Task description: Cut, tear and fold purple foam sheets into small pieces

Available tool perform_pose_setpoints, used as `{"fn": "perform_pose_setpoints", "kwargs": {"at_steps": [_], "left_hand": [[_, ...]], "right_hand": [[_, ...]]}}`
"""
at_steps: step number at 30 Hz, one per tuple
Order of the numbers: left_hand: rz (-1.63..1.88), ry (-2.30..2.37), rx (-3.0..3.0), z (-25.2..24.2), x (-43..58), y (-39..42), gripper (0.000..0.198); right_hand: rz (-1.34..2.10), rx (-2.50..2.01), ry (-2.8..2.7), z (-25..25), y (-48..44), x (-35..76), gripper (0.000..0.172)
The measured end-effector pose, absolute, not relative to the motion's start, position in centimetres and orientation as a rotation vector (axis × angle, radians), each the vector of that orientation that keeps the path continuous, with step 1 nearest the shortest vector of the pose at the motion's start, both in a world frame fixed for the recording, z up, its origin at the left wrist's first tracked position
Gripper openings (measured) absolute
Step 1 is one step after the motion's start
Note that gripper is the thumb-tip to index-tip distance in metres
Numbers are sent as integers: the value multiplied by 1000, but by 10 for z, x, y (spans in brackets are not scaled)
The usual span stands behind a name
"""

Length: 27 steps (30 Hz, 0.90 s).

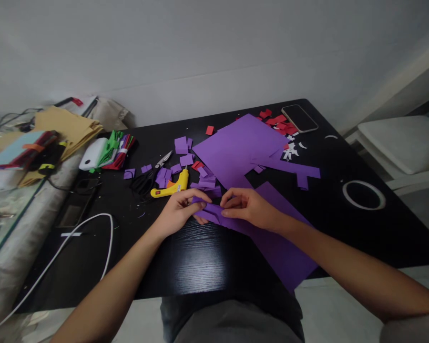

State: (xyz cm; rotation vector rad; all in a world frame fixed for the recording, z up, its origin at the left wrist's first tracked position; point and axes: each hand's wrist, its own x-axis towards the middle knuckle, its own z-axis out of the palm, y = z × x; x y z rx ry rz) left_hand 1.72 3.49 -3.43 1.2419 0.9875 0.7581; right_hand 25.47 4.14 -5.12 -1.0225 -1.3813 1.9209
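Between my two hands is a folded purple paper strip (214,213), held just above the black table. My left hand (184,209) pinches its left end between thumb and fingers. On the strip's middle, my right hand (245,207) has its thumb and fingertips closed. Beneath my right forearm lies a purple sheet (282,247), and a larger purple sheet (243,147) is spread beyond my hands. A yellow glue gun (171,186) rests beside my left hand, with scissors (153,171) to its left. Small purple paper pieces (205,178) are heaped near the glue gun.
Red paper bits (284,125), white scraps (291,150) and a phone (299,118) lie at the back right. A white ring (363,195) is on the right of the table (343,238). A white cable (109,238) loops at left, near bundled coloured paper (116,150).
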Motion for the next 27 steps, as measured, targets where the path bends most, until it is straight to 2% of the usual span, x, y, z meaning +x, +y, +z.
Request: {"fn": "perform_pose_setpoints", "kwargs": {"at_steps": [9, 12, 18, 22, 24, 27], "left_hand": [[790, 999, 1225, -36, 15, 36, 10], [782, 997, 1281, -37, 16, 35, 11], [791, 983, 1415, -37, 18, 31, 12], [797, 912, 1440, -36, 17, 30, 14], [794, 889, 1403, -37, 18, 28, 22], [798, 1016, 1380, -39, 24, 26, 27]], "right_hand": [[1910, -1001, -1406, -50, 45, 257, 7], [1999, -1016, -1307, -48, 45, 257, 11], [2110, -1040, -1405, -46, 41, 254, 32], [2081, -1003, -1448, -49, 39, 253, 28], [2009, -1018, -1472, -51, 38, 253, 26], [1861, -1043, -1558, -54, 37, 252, 24]]}}
